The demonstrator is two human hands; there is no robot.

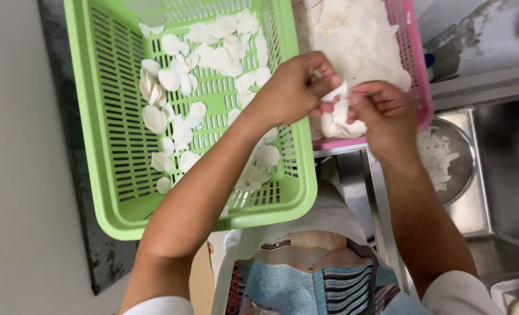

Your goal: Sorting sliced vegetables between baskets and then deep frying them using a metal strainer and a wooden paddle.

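My left hand (291,87) and right hand (382,108) both pinch one white slice (336,93) with closed fingertips, above the edge of the pink basket (420,87). More slices lie in the green basket (105,116) beside it.

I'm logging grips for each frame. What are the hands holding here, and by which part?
Both hands pinch one thin white slice by its edges: left hand at its left edge, right hand at its right, above the pink basket.

Both hands (344,96) pinch a white slice (335,93) above the pink basket (418,87).
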